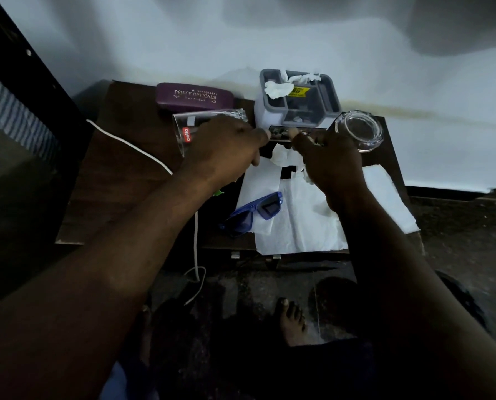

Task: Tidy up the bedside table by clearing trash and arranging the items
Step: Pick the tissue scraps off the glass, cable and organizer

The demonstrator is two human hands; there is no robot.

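the left hand (226,148) and right hand (331,168) are pinching the dark strip (281,133) (probably a wrapper) by its ends; lifting it level should be clearing the organiser (332,90) at 12 o'clock.

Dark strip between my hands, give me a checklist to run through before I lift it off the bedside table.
1. Left hand grip on the dark strip, left end: ok, pinched.
2. Right hand grip on its other end: ok, pinched.
3. Tumbler upright: not ok, it lies on its side by the left hand.
4. Ashtray apart from the right hand: cannot tell, very close.
5. Sunglasses out of the way: ok, on the white bag, nearer you.
6. Strip is trash: cannot tell, too dark.
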